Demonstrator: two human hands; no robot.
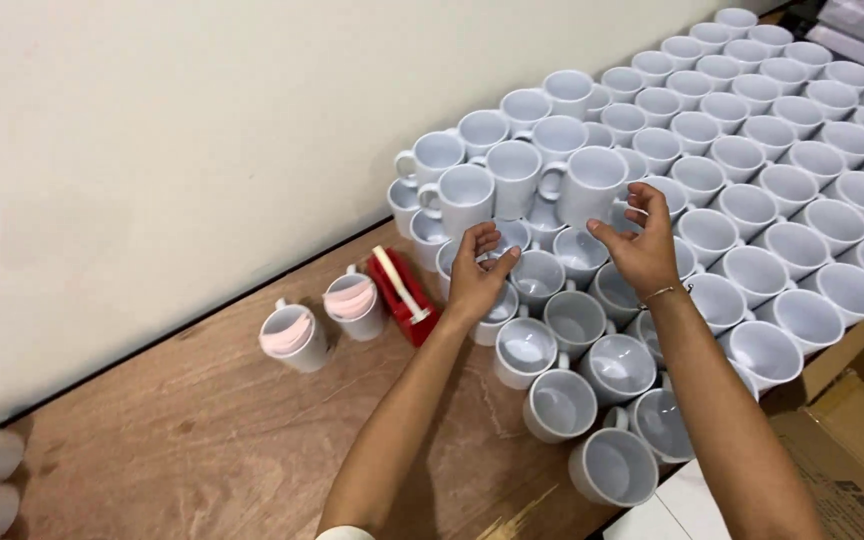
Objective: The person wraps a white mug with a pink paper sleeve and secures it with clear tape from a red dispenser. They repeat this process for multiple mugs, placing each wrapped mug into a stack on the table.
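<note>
Both bare forearms reach forward from the bottom edge and draw toward each other. The left hand (477, 275) is raised with its palm turned to the right, fingers loosely curled and thumb spread, holding nothing. The right hand (640, 245) faces it just beside, fingers half bent and open, also empty. A thin bracelet (657, 293) circles the right wrist.

Both hands hover open over a packed field of white mugs (752, 150) on a wooden table (202, 440); left hand (477, 275), right hand (642, 245) just below a stacked mug (592, 185). At nine o'clock of the left hand: red tape dispenser (402, 295), then two pink-filled mugs (322, 320). Cardboard box (852, 440) at four o'clock.
</note>
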